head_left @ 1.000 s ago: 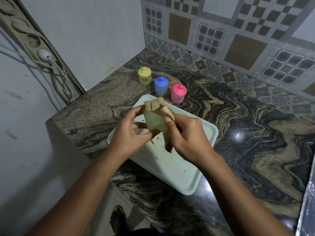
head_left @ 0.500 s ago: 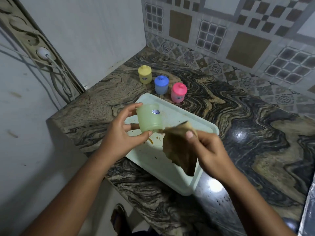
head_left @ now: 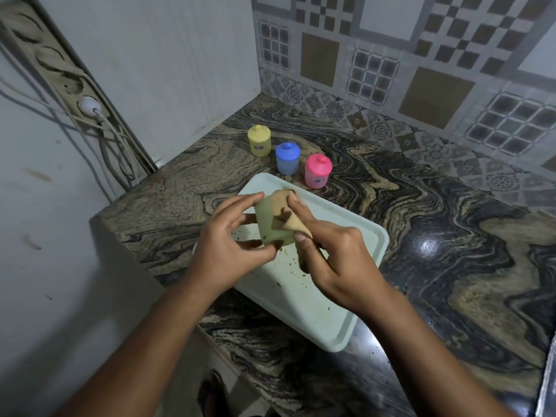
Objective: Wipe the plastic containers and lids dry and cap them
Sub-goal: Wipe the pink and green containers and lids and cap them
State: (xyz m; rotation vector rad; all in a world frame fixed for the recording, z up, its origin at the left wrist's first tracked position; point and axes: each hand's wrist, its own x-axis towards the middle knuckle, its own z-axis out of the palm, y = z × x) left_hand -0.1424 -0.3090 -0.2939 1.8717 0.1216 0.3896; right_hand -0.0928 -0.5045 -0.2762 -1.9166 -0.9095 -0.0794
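Note:
My left hand (head_left: 224,245) grips a pale green plastic container (head_left: 267,224) by its side, held above the pale green tray (head_left: 340,320). My right hand (head_left: 337,260) holds a brown cloth (head_left: 285,212) pressed over the container's top and right side. Behind the tray stand three capped containers in a row: a yellow container (head_left: 259,140), a blue container (head_left: 288,158) and a pink container (head_left: 317,170). Brown specks dot the tray's bottom. No loose lid shows in view.
The marbled stone counter (head_left: 451,266) ends at a left edge near my left forearm. A tiled wall (head_left: 391,70) runs behind. A power strip (head_left: 87,105) with a plugged cable hangs on the left wall. A foot (head_left: 210,395) shows below the counter.
Half a second ago the cloth was off to the right and the container bare. Now my right hand has brought the cloth back over the container.

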